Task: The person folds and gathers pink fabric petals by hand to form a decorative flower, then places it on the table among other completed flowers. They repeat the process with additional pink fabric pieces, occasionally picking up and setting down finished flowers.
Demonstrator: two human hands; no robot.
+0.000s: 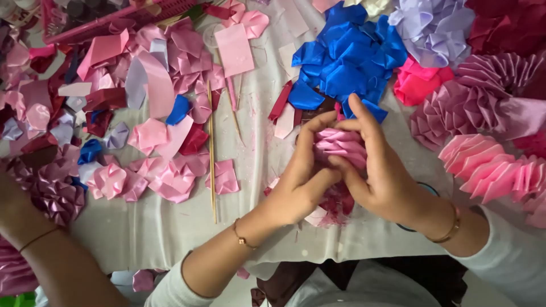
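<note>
A folded pink satin ribbon flower (340, 146) is held between the left hand (298, 182) and the right hand (380, 170), just above the middle of the white cloth table cover (170, 227), with the fingers of both hands closed tight around it. A pile of shiny blue ribbon folds (347, 62) is seen just behind the hands, and a long thin wooden stick (211, 153) is laid well to the left, beside small pink folded ribbon pieces (165, 176). Another person's arm (51, 256) is seen at the far left edge.
</note>
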